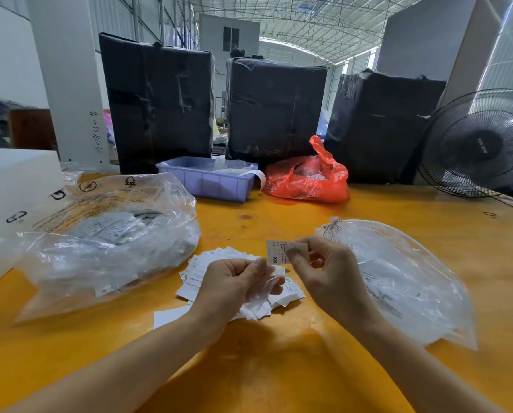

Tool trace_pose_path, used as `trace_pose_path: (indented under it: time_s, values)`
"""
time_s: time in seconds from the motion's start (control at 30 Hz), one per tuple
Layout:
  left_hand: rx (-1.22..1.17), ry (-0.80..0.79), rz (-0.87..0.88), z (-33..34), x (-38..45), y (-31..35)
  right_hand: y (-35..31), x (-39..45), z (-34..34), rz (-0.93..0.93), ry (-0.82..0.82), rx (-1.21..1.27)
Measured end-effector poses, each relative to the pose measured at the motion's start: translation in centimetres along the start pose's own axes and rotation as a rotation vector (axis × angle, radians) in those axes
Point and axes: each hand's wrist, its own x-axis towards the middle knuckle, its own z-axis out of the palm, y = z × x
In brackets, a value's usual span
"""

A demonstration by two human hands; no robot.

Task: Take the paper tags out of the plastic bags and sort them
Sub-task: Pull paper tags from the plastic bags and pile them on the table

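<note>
While our right hand [328,274] pinches a single paper tag [277,252] marked XS by its right edge, thumb in front and fingers [315,242] closed behind it, our left hand [234,280] has its fingers curled shut on a small clear sleeve [271,281] that looks empty now. Both hover just above the loose pile of tags [207,265] fanned out on the orange tabletop [279,368].

Handling-wise these tags are about as light as it gets: thin, a bit stiff like card, easy to bend or crease if we squeeze mid-face. An edge or corner pinch seems the way to go, which is what we've got. The little sleeve is the annoying bit, soft and slippery and probably clingy, so we'd hold it by the open end and let the tag slide out rather than tugging.

To our left sits a big clear bag [109,242] with more packed tags inside, touching the pile's edge. To our right lies a flat heap of clear plastic [404,281], likely the empties. A purple bin [207,178] and a red bag [307,178] sit further back, well apart from the work.
</note>
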Motion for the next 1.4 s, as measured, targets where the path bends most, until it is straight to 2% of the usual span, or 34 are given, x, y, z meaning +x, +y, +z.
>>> trace_pose_path:
  time_s: [0.23, 0.43, 0.7, 0.8, 0.87, 1.0, 1.13, 1.3, 1.4]
  values:
    - [-0.023, -0.034, -0.009, 0.1, -0.1, 0.1, 0.1, 0.0, 0.0, -0.049, 0.021, -0.047]
    - [0.025, -0.018, 0.02, -0.1, -0.1, 0.0, -0.2, -0.3, 0.0, -0.104, -0.1, -0.101]
    - [0.12, 0.069, 0.078, -0.2, 0.3, -0.5, 0.1, 0.1, -0.3, 0.076, -0.351, -0.086]
    - [0.163, 0.111, 0.085, -0.4, 0.5, -0.6, 0.0, 0.2, -0.4, 0.172, -0.431, 0.022]
    - [0.16, 0.108, 0.07, -0.5, 0.6, -0.8, 0.0, 0.2, -0.3, 0.225, -0.432, 0.104]
    - [0.151, 0.082, 0.059, -0.3, 0.3, -0.8, 0.1, 0.0, -0.2, 0.302, -0.317, 0.273]
    - [0.168, 0.139, 0.083, -0.2, 0.4, -0.8, 0.2, -0.2, 0.4, 0.231, -0.226, 0.151]
    - [0.089, 0.178, 0.049, 0.1, 0.1, -0.6, -0.3, -0.7, 0.8, 0.173, -0.281, 0.12]
    - [-0.022, 0.231, 0.002, 0.2, 0.1, -0.3, -0.8, -0.8, 1.1, 0.167, -0.375, 0.163]
